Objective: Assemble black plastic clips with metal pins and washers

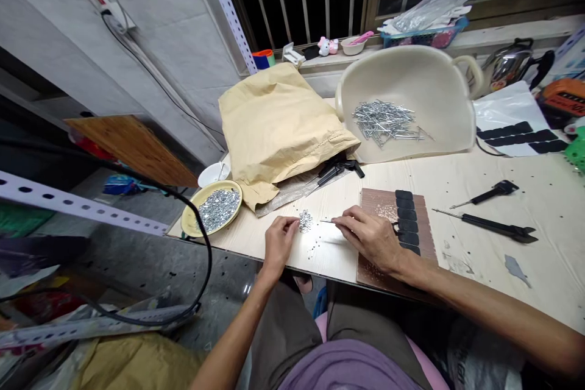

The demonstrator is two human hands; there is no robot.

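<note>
My right hand (pixel 372 237) is closed in a pinch on a thin metal pin (pixel 326 221), which points left over the table. My left hand (pixel 280 244) has thumb and fingertips pressed together at the edge of a small pile of tiny silvery metal pieces (pixel 306 220); whatever sits between them is too small to make out. Beneath my right hand lies a brown board (pixel 379 198) with a column of black flat pieces (pixel 406 214) on it. A yellow bowl (pixel 188 219) full of small metal pieces stands left of my left hand.
A large cream basin (pixel 450 116) holds many metal pins (pixel 384 120) at the back. Beside it lies a brown paper sack (pixel 278 128) with black-handled tools (pixel 338 170) at its mouth. Two black tools, one long (pixel 493 226) and one short (pixel 491 194), lie to the right.
</note>
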